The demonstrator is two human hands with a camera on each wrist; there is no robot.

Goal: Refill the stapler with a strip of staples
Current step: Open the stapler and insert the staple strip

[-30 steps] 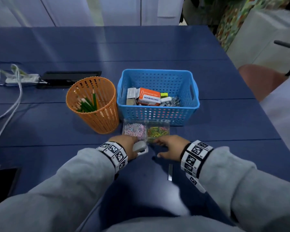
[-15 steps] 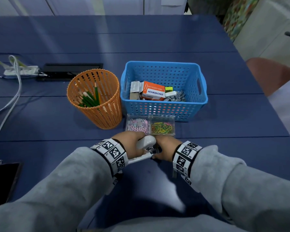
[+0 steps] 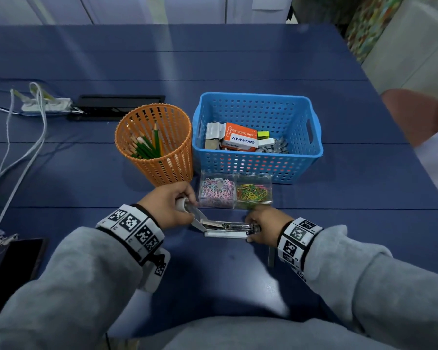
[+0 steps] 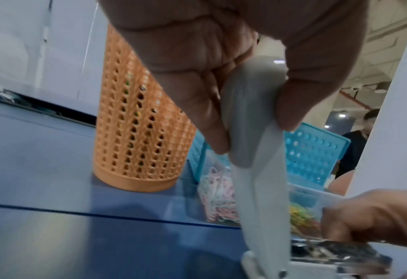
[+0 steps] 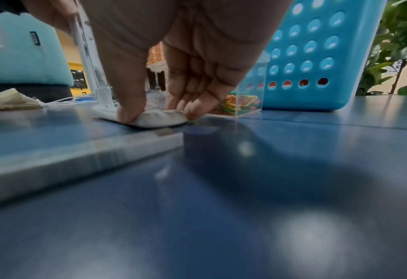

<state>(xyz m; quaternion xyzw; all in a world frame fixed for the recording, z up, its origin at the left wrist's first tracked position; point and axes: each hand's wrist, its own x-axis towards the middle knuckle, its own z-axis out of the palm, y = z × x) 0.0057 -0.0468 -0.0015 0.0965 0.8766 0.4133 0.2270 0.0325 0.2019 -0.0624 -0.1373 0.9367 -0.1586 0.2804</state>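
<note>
Opening step under way, seemingly almost done. On the left, left hand pinching the raised top arm of the stapler, swung up and back. Further right, right hand pinching the front end of the stapler base, holding it down on the bench; metal magazine channel exposed. Next move, by judgement: letting go with the right hand, picking up the strip of staples lying just near of that wrist, seating it in the channel. Beyond: orange pencil cup, clear paperclip box, blue basket. Nothing blocking the strip.
</note>
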